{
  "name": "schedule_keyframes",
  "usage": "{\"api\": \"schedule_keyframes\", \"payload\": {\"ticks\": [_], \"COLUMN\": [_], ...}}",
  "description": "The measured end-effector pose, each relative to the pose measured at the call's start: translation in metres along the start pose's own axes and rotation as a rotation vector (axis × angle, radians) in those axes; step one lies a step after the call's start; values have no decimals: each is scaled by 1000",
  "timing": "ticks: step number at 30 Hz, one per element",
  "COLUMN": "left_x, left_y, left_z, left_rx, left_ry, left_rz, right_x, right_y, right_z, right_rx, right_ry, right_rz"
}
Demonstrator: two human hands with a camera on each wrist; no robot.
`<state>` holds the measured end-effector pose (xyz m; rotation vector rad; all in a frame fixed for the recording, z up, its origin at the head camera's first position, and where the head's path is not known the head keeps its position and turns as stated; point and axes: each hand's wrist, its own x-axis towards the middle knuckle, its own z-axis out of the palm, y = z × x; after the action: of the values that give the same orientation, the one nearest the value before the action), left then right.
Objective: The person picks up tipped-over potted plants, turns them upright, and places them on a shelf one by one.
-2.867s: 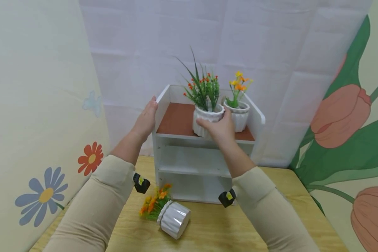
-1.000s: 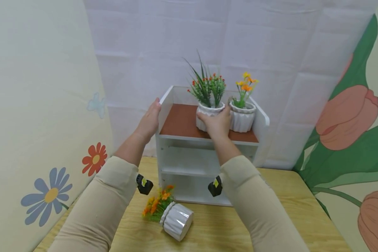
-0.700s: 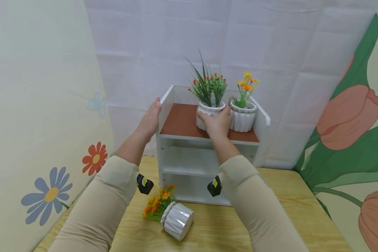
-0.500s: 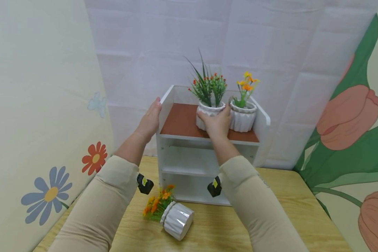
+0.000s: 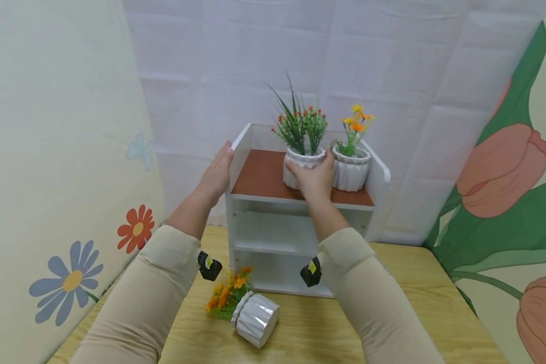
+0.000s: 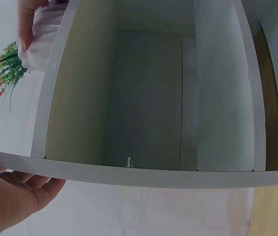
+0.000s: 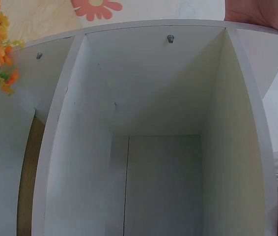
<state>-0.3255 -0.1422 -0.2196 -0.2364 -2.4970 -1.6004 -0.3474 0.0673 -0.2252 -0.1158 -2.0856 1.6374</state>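
Note:
My right hand [image 5: 317, 178] grips a white fluted pot [image 5: 296, 177], thumb on its near left side. The potted plant [image 5: 302, 124], with grassy leaves and small red flowers, stands upright on the brown top of a white shelf unit [image 5: 273, 230]. To its right, close beside my fingers, is another white pot [image 5: 351, 173] with yellow-orange flowers [image 5: 356, 121]. My left hand [image 5: 216, 174] rests with extended fingers against the outside of the shelf's left side panel. In the left wrist view that hand [image 6: 23, 196] lies outside the panel. My right fingertips are partly hidden.
A third white pot [image 5: 256, 319] lies on its side on the wooden table [image 5: 314, 333], its orange flowers [image 5: 227, 293] pointing left before the unit. Side panels rise at both ends of the shelf top. A pale cloth [image 5: 236, 60] hangs behind.
Since the earliest frame, the pot in my right hand has moved back from the shelf's front edge, and my right forearm has shifted left. Over the last second almost nothing has moved.

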Motion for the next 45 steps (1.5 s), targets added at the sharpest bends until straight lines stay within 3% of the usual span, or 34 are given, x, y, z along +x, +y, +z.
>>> {"api": "schedule_keyframes", "payload": {"ticks": [8, 16, 26, 35, 45], "left_x": [-1, 0, -1, 0, 0], "left_y": [1, -1, -3, -3, -3], "left_z": [-1, -2, -2, -2, -1], "left_rx": [7, 4, 17, 18, 15], "left_ry": [2, 10, 0, 5, 2], "left_rz": [0, -4, 8, 6, 0], "right_x": [-1, -7, -21, -36, -51], "right_y": [3, 1, 3, 6, 14], "right_z": [-1, -7, -22, -36, -55], "right_rx": [6, 23, 91, 69, 70], "right_ry": [39, 9, -117, -170, -289], "right_rz": [-31, -42, -33, -15, -41]}}
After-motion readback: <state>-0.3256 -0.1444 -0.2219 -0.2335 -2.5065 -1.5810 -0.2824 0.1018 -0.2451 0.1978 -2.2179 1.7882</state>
